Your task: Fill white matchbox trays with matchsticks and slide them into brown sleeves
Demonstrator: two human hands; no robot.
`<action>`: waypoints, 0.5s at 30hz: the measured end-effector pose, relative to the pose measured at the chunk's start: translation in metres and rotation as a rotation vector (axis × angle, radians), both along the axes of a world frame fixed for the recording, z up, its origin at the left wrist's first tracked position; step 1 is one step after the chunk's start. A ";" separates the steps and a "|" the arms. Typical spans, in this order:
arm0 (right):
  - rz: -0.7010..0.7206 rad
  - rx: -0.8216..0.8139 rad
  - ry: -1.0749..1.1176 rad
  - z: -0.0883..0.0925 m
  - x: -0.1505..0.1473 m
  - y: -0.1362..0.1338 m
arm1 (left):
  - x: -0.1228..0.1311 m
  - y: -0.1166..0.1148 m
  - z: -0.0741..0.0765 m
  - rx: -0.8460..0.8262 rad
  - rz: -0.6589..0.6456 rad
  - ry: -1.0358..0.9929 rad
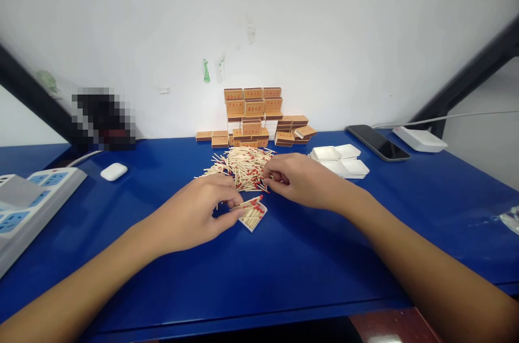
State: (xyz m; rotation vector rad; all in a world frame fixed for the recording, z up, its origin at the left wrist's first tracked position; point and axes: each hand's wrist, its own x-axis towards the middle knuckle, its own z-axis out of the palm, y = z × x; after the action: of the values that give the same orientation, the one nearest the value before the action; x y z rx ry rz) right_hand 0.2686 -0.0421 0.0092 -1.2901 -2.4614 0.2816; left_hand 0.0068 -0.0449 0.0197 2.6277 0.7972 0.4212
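A heap of loose red-tipped matches (245,167) lies on the blue table. In front of it sits a small white matchbox tray (253,217) with matches in it. My left hand (205,208) is at the tray's left side, thumb and fingers pinched on matches (252,202) whose red heads point right above the tray. My right hand (298,178) is at the right edge of the heap, its fingers curled together by the match heads; whatever is between the fingertips is too small to make out.
Orange matchboxes (254,107) are stacked against the wall behind the heap. White empty trays (343,161), a phone (377,142) and a white device (420,139) are at right. A power strip (40,197) and white earphone case (114,172) are at left.
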 end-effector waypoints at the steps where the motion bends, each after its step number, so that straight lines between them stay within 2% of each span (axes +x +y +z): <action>1: -0.003 0.003 -0.001 0.000 0.000 0.000 | 0.001 0.000 -0.001 -0.001 0.005 0.002; 15: -0.008 -0.020 -0.019 0.000 0.000 0.000 | 0.010 -0.001 -0.011 -0.021 0.075 -0.054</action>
State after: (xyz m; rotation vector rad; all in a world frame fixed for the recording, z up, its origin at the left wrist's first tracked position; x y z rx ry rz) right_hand 0.2691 -0.0417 0.0089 -1.3167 -2.4744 0.2945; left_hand 0.0165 -0.0455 0.0085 2.5618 0.8798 0.4999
